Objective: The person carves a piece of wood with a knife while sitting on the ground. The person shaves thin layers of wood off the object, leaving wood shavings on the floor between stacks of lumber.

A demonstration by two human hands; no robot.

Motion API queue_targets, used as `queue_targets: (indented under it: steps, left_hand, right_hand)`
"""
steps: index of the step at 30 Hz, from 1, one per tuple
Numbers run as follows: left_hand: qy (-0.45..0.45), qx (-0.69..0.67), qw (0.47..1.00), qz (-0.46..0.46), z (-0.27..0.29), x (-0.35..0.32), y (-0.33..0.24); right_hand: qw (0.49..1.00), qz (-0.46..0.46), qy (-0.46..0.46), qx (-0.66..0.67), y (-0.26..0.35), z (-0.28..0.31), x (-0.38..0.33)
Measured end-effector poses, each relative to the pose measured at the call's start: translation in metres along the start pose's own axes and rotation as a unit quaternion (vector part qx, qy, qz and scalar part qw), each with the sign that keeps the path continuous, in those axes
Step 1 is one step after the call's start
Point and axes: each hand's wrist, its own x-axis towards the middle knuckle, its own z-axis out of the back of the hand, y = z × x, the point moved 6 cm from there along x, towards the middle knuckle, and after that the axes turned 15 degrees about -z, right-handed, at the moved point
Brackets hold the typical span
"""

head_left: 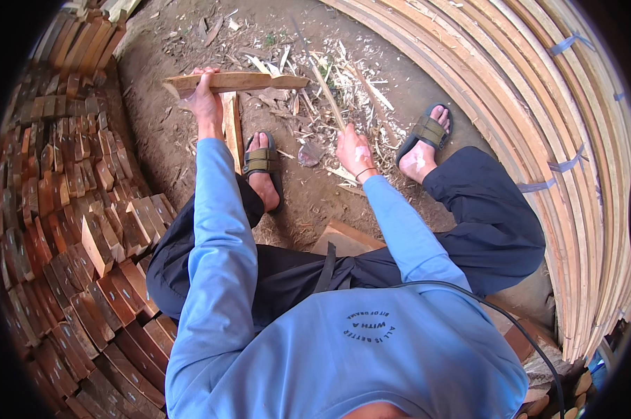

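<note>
My left hand (204, 105) is closed around a short wooden board (252, 81), gripping it near its left end. The board lies roughly crosswise in front of me, and its right end looks cut to a narrower edge. Below it a pale strip of wood (231, 129) runs toward my left foot; whether the two touch, I cannot tell. In my right hand (355, 150) is a long knife (325, 87) with a pale wooden handle. Its thin grey blade points away from me, seen nearly edge-on, to the right of the board and apart from it.
Wood shavings (382, 101) litter the dirt ground between my sandalled feet. Stacked wooden blocks (106, 293) rise along the left. Long bundled planks (539, 133), tied with bluish straps, curve along the right. A small clear object (309, 154) lies between my feet. A black cable (515, 321) crosses my right side.
</note>
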Motion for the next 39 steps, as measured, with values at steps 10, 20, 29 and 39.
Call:
queue_targets:
  steps: [10, 20, 29, 39]
  left_hand:
    - [-0.005, 0.011, 1.000, 0.005, 0.014, 0.000, -0.001]
    - [0.020, -0.001, 1.000, 0.015, -0.009, -0.001, 0.005]
    - [0.007, -0.007, 1.000, 0.008, -0.023, 0.002, 0.001]
    - [0.165, 0.185, 0.966, -0.078, -0.142, 0.100, -0.194]
  right_hand:
    - [0.996, 0.063, -0.052, -0.033, -0.012, -0.017, 0.006]
    - [0.998, 0.032, 0.009, -0.061, -0.040, -0.039, 0.038]
    - [0.989, -0.042, 0.056, -0.128, -0.038, -0.037, 0.040]
    - [0.995, 0.013, 0.044, 0.085, 0.021, 0.024, -0.004]
